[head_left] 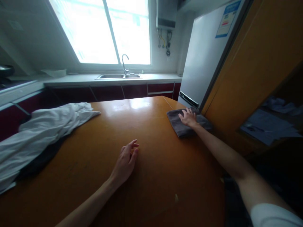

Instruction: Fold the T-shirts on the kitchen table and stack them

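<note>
Toward the right end of the wooden table (146, 126) lies a dark grey folded cloth item (178, 124), flat, perhaps a garment. My right hand (188, 117) rests on top of it with fingers spread. Over the middle of the table is my left hand (125, 160), holding nothing, its fingers loosely curled and a little apart. Whether it touches the wood I cannot tell. A rumpled white garment (52, 126) lies along the table's left side, with a dark cloth (44, 157) partly hidden beneath it.
A sink (111, 76) with a tap (124, 63) is set in the counter under the window. A fridge (203, 53) stands behind the table's right end, next to a wooden cabinet (260, 47). Papers (265, 124) lie on a shelf at the right.
</note>
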Motion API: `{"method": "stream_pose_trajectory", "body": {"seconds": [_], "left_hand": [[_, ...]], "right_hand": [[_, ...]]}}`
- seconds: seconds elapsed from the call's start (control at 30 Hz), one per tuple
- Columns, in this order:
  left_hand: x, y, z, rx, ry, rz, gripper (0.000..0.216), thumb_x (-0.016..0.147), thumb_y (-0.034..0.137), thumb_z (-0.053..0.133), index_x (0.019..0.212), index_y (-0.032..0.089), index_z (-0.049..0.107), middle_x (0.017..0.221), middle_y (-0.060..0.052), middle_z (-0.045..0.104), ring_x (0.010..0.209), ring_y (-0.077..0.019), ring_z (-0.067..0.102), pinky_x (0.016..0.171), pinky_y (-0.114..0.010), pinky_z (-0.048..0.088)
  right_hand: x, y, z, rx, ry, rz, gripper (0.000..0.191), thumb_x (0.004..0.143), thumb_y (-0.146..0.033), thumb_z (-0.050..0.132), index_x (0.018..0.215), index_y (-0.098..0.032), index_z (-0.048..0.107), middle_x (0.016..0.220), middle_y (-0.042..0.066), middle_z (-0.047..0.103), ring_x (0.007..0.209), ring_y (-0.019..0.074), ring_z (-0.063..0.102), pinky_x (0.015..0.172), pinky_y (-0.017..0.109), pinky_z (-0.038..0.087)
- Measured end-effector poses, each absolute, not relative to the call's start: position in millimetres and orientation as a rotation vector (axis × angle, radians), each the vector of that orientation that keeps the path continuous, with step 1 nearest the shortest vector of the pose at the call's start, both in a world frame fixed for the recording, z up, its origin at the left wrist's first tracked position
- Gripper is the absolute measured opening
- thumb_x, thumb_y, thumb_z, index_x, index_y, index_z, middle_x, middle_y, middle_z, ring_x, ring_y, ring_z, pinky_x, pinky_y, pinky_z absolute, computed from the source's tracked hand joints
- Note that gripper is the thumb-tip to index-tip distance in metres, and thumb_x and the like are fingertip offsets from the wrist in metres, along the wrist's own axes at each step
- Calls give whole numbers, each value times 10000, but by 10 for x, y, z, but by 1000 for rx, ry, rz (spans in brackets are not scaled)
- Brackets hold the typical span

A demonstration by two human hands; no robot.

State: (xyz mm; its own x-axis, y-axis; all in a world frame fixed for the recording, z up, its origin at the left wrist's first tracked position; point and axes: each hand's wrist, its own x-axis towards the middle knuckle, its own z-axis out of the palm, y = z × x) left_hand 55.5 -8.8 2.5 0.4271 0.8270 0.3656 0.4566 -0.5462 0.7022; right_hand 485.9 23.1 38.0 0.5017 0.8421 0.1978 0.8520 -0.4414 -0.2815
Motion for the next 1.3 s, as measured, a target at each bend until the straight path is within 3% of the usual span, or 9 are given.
{"method": "stream_pose_trajectory", "body": {"seconds": [0.2, 0.4, 0.53, 0.83, 0.97, 1.1, 1.3], "left_hand": [[548, -71, -5, 2207, 1072, 972, 447, 1015, 473, 431, 1380, 234, 521, 1222, -91, 648, 1084, -242, 607, 971, -444, 523], [551, -81, 17, 2235, 1074, 903, 463, 1017, 479, 428, 1397, 229, 513, 1167, -75, 678, 1085, -243, 625, 1002, -454, 499], [553, -91, 40, 2246, 1082, 865, 473, 1019, 474, 428, 1416, 227, 498, 1154, -69, 688, 1090, -241, 630, 1009, -443, 486], [577, -73, 28, 2245, 1048, 892, 472, 1025, 463, 417, 1418, 214, 499, 1153, -82, 691, 1117, -249, 609, 1024, -456, 465], [583, -91, 40, 2231, 1039, 903, 466, 1030, 441, 410, 1415, 195, 503, 1143, -86, 688, 1111, -246, 606, 1026, -458, 462], [595, -123, 15, 2174, 1042, 957, 421, 1015, 385, 442, 1380, 203, 550, 1136, -93, 695, 1097, -240, 622, 1002, -442, 492], [584, 56, 36, 2018, 1116, 1052, 336, 965, 239, 478, 1249, 172, 645, 1166, -128, 703, 1071, -229, 658, 991, -408, 517]], "right_hand": [[4267, 179, 363, -2482, -1433, 261, 894, 901, -775, 416, 1615, -258, 266, 1702, 162, 61, 1527, 476, -17, 1150, 728, 30], [4139, 192, 332, -2531, -1477, 290, 852, 910, -659, 509, 1617, -256, 257, 1700, 162, 85, 1529, 463, 30, 1168, 691, 75], [4231, 182, 268, -2540, -1506, 254, 764, 943, -584, 472, 1614, -278, 269, 1702, 142, 94, 1536, 443, 48, 1176, 677, 93], [4340, 151, 365, -2539, -1528, 201, 794, 937, -626, 477, 1612, -257, 276, 1702, 147, 93, 1537, 440, 54, 1177, 677, 98], [3938, 149, 444, -2348, -1567, 73, 751, 970, -593, 433, 1600, -206, 303, 1692, 163, 140, 1550, 378, 80, 1195, 638, 112], [3323, 158, 376, -2178, -1644, 206, 688, 991, -542, 420, 1580, -196, 341, 1684, 156, 183, 1555, 313, 123, 1208, 582, 156], [2577, 187, 136, -2114, -1660, 290, 628, 987, -499, 439, 1537, -196, 425, 1666, 158, 244, 1542, 321, 186, 1194, 588, 204]]}}
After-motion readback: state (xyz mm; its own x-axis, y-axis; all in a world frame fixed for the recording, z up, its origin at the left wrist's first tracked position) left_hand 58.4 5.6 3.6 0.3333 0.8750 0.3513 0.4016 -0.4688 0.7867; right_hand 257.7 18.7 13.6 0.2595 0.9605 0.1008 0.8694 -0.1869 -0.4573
